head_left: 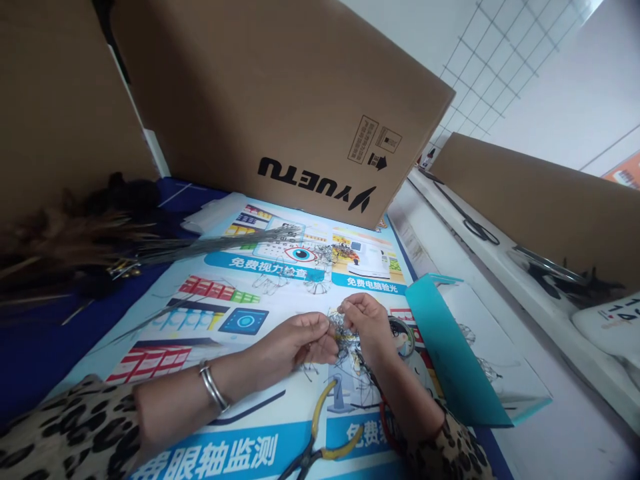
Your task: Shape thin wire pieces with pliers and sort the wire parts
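Observation:
Both hands meet over the printed poster, fingertips pinched close together at a tangle of thin dark wire. My left hand, with a silver bangle on its wrist, grips the wire from the left. From the right, my right hand pinches wire between thumb and fingers. Exactly which strands each holds is too fine to tell. Pliers with yellow handles lie just below the hands. A roll of tape sits beyond my right wrist, partly hidden. Small looped wire shapes are spread above the hands.
A long bundle of thin wires and brown feathery material lie left. A large cardboard box stands behind. An open teal box with wire shapes is at right. Scissors rest on the white ledge.

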Motion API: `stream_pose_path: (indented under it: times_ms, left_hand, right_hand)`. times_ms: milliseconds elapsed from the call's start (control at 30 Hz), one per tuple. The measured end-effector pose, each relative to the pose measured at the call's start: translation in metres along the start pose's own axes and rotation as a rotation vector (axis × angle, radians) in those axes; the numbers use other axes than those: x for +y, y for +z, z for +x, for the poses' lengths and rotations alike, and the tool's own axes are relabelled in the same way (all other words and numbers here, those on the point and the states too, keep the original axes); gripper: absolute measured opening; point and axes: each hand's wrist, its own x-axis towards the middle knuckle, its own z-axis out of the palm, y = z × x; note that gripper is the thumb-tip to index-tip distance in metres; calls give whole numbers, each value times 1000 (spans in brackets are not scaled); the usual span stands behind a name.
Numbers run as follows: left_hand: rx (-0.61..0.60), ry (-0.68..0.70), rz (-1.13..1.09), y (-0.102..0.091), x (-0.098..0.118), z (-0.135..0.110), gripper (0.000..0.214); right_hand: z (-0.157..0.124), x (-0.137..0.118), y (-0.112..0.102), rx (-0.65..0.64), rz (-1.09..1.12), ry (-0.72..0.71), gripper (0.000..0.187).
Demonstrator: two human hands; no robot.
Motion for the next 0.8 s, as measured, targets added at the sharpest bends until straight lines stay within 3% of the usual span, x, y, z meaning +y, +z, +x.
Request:
stream_pose_path:
  times_ms: [500, 667, 800]
  left_hand:
    - [-10, 54, 27, 1, 2, 1, 22]
    - [-27, 76, -68, 2, 1, 2, 25]
    - [-45, 57, -98, 2, -4, 3, 22]
  right_hand:
    - [-7, 3, -1, 67, -91, -79, 11]
    - [-9, 3, 4, -60, 162, 35, 26]
    - [-14, 5, 8, -182, 148, 64, 28]
